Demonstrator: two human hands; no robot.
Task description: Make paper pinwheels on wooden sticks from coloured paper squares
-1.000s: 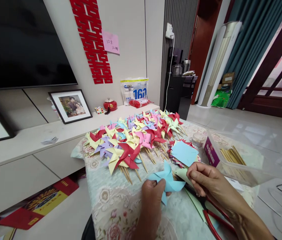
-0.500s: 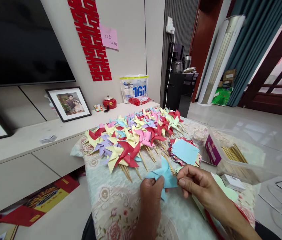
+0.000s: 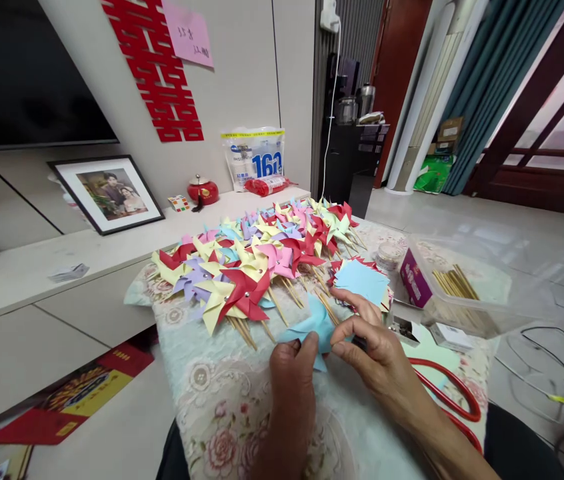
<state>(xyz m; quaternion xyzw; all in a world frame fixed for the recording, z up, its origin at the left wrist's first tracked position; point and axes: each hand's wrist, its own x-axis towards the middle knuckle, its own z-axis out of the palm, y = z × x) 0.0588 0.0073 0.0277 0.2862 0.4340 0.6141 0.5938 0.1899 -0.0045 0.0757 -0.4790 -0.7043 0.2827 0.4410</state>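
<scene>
Right hand [image 3: 377,350] moves in from the scissors [image 3: 455,393], now pinching the blue pinwheel [image 3: 309,327] alongside the left hand [image 3: 295,367], just before the pinwheel pile [image 3: 257,257]; folding looks underway.

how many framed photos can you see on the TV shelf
1 shows clearly: a black-framed photo leaning against the wall under the TV, left of the red pot. A dark blur at the far left edge may be a second frame, but it is too cut off to tell.
</scene>
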